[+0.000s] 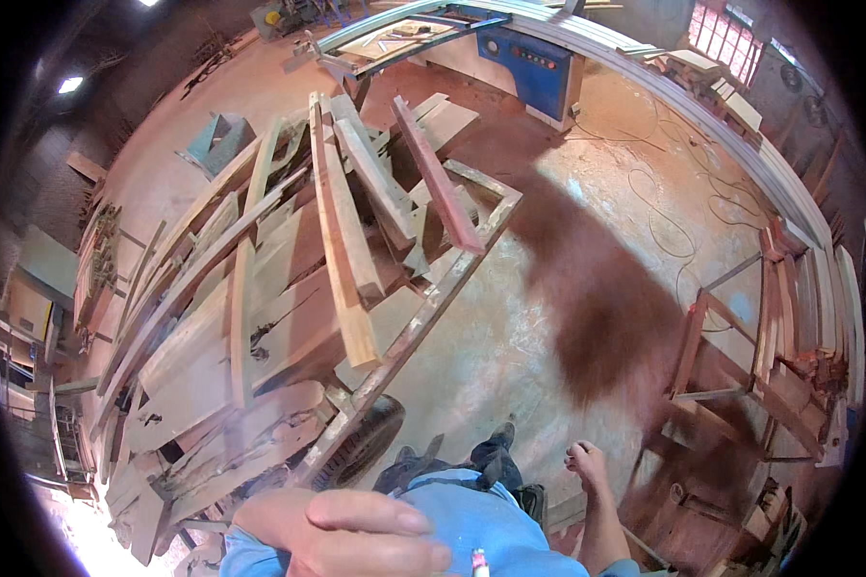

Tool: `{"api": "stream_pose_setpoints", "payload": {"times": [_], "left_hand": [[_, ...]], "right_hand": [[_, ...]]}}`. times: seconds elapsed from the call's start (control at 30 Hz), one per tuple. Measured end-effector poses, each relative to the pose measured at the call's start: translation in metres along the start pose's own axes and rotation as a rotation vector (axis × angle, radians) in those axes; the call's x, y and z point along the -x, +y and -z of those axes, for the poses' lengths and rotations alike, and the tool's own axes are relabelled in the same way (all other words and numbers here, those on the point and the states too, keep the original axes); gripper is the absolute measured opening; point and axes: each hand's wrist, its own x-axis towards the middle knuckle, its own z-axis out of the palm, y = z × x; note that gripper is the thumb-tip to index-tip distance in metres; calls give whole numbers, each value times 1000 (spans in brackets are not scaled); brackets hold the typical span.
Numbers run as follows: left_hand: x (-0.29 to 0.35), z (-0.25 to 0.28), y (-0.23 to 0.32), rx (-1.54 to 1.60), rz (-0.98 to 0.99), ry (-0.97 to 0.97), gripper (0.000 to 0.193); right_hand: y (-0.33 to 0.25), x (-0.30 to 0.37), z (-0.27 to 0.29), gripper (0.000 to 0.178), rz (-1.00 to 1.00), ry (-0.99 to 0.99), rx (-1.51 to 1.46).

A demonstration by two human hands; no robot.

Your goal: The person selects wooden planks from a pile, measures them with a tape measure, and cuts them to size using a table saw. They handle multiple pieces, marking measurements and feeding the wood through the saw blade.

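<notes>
My left hand (370,539) is large and close at the lower edge, with its fingers stretched out and slightly bent. Nothing shows between them. Just past its fingertips is a thin white stick with a reddish end (479,561), apparently a cigarette, apart from the hand. My right hand (587,463) hangs at my right side above the floor, its fingers curled in; I see nothing in it. To my left, long timber boards (342,250) lie piled at angles on a metal-framed cart (423,317). A reddish board (440,178) lies across the far end of the pile.
A black tyre (364,444) sits under the cart's near edge. A blue machine (524,62) with a long rail stands at the back. At right, a metal frame rack (693,351) stands beside stacked boards (799,308). A cable (659,216) loops over the dusty floor.
</notes>
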Motion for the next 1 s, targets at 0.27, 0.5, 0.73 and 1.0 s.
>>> {"api": "stream_pose_setpoints", "payload": {"times": [0.27,0.5,0.73,1.0], "left_hand": [[-28,-52,-10,-5,57,2,10],[-30,-81,-34,-67,249,226,16],[-21,-76,-107,-229,300,275,9],[-2,-97,-211,-89,669,366,31]], "right_hand": [[-17,-23,39,25,-56,-14,28],[-76,-48,17,30,-18,-151,194],[-208,-73,-37,36,251,-224,326],[-246,-149,27,41,436,-169,706]]}}
